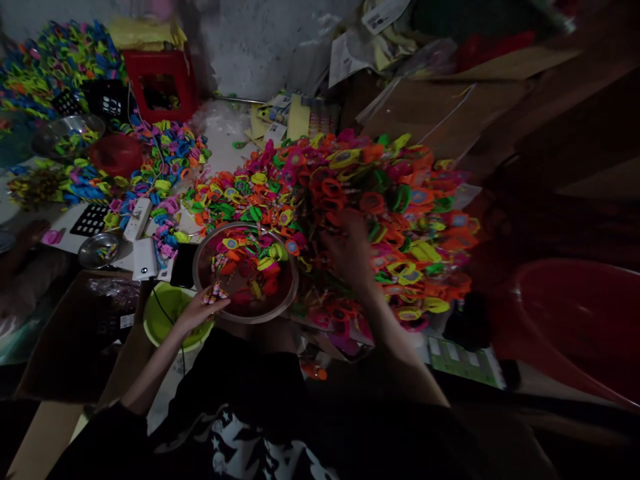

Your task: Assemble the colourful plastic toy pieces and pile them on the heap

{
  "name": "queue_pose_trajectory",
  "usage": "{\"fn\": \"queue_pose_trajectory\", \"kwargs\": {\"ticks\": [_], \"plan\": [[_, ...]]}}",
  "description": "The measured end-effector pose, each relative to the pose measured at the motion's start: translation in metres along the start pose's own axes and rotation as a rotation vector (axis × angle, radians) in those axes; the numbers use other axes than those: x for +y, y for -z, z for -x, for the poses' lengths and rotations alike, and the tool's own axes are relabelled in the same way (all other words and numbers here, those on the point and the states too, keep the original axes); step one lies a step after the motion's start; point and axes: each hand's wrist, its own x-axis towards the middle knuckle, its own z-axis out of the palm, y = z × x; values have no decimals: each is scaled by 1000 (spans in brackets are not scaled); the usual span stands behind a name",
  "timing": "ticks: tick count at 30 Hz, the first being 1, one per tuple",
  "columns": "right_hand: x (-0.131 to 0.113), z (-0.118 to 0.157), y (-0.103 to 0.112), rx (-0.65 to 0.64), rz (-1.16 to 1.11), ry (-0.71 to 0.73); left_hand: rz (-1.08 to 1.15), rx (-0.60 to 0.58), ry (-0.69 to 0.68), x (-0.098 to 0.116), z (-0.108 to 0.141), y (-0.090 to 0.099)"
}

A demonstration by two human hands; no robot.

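My left hand is over the near left rim of a round metal basin, fingers closed around several small striped pieces that look like wrapped candies. Inside the basin lie plastic toy watches in orange, yellow and pink, with more striped pieces at its left side. To the right, my right hand reaches into a large heap of similar bright toy watches. Motion and dim light smear its fingers, so whether it grips anything does not show.
A yellow-green bucket stands below the basin's left. Farther left are a white power bank, a power strip, a small metal bowl and another person's hand. A red stool stands behind; a red tub sits at right.
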Motion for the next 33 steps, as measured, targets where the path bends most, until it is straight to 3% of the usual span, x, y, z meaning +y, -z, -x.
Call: {"fn": "queue_pose_trajectory", "kwargs": {"ticks": [3,6,10,15,17,21,25,28,33], "plan": [[-33,32,-63,-433,-258,188,7,-1,-44,2,-1,-8],[-73,64,-109,-622,-454,243,31,-24,-55,-4,-3,-12],[-109,94,-131,-803,-455,210,98,41,-89,-23,-7,-8],[-106,95,-135,-817,-523,266,109,67,-106,-35,-4,-2],[-91,83,-144,-824,-504,247,150,74,-73,-30,0,-4],[-53,60,-175,-744,-209,53,263,137,-4,-13,7,-11],[-30,55,-199,-789,-177,35,272,134,25,-6,9,-11],[-26,56,-197,-782,-214,53,252,130,25,-6,8,-8],[-28,56,-170,-734,-342,94,224,171,-17,-3,-1,-3]]}}
